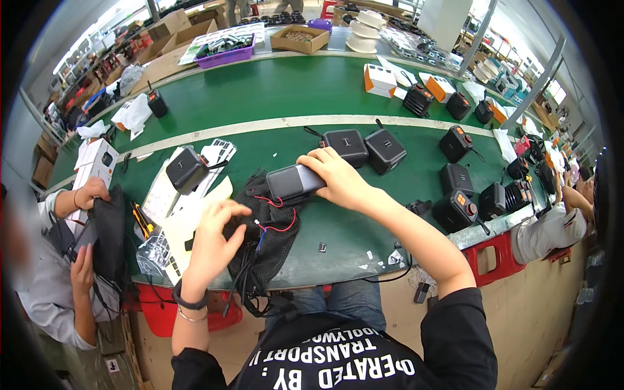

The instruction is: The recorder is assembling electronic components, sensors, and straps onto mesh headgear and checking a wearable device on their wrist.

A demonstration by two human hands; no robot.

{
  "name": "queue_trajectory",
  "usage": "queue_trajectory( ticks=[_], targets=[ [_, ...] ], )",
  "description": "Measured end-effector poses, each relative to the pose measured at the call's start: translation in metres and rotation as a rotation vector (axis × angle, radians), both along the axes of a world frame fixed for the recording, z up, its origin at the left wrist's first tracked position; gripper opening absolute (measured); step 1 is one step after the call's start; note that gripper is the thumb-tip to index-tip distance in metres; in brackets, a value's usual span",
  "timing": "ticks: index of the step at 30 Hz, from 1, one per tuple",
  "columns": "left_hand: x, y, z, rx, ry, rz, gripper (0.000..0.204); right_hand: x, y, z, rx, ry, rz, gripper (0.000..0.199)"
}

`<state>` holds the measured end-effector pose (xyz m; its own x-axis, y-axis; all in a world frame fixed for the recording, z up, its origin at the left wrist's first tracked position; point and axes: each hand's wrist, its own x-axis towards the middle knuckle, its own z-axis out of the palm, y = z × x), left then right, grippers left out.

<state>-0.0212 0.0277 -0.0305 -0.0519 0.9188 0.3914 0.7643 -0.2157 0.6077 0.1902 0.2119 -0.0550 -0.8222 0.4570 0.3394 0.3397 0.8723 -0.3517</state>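
My right hand (338, 177) grips the end of a dark grey rectangular battery pack (291, 182) held just above the green belt. Red and black wires (276, 221) trail from the pack down over a black mesh pouch (270, 244) lying at the near edge. My left hand (214, 244) hovers over the pouch and a sheet of paper (175, 227), fingers curled and apart, thumb raised, holding nothing that I can see. A black band sits on that wrist.
Several black cube-shaped devices (383, 149) stand on the green belt (260, 97), some with orange buttons (455, 209). A person at the left holds a black pouch (107, 234). Another person sits at the right (552, 224). Boxes and a purple tray (224, 52) lie beyond.
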Motion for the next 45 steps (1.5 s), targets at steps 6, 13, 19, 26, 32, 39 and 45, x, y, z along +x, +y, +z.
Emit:
queue_trajectory(
  ticks=[6,13,19,26,32,39,45],
  targets=[
    [-0.019,0.056,-0.011,-0.173,-0.084,-0.025,0.011,0.024,0.006,-0.007,-0.049,0.009,0.074,0.064],
    [0.018,0.118,-0.012,-0.422,0.332,-0.097,0.046,0.056,-0.019,-0.019,-0.055,0.092,0.023,0.066],
    [0.021,0.140,-0.011,-0.598,0.500,-0.251,0.042,0.083,-0.028,-0.026,-0.111,0.236,-0.255,0.061],
    [-0.009,0.121,-0.007,-0.608,-0.085,-0.393,0.027,0.128,-0.043,-0.014,-0.304,0.227,-0.698,0.060],
    [-0.016,0.071,0.022,-0.461,0.031,-0.453,0.034,0.125,-0.043,-0.012,-0.445,0.379,-0.611,0.061],
    [0.015,0.008,0.008,-0.315,0.363,-0.063,0.022,0.077,-0.039,-0.002,-0.196,0.324,-0.509,0.060],
    [0.037,-0.022,-0.016,-0.305,0.371,0.231,0.027,0.033,-0.045,-0.004,-0.053,0.254,-0.368,0.062]
  ],
)
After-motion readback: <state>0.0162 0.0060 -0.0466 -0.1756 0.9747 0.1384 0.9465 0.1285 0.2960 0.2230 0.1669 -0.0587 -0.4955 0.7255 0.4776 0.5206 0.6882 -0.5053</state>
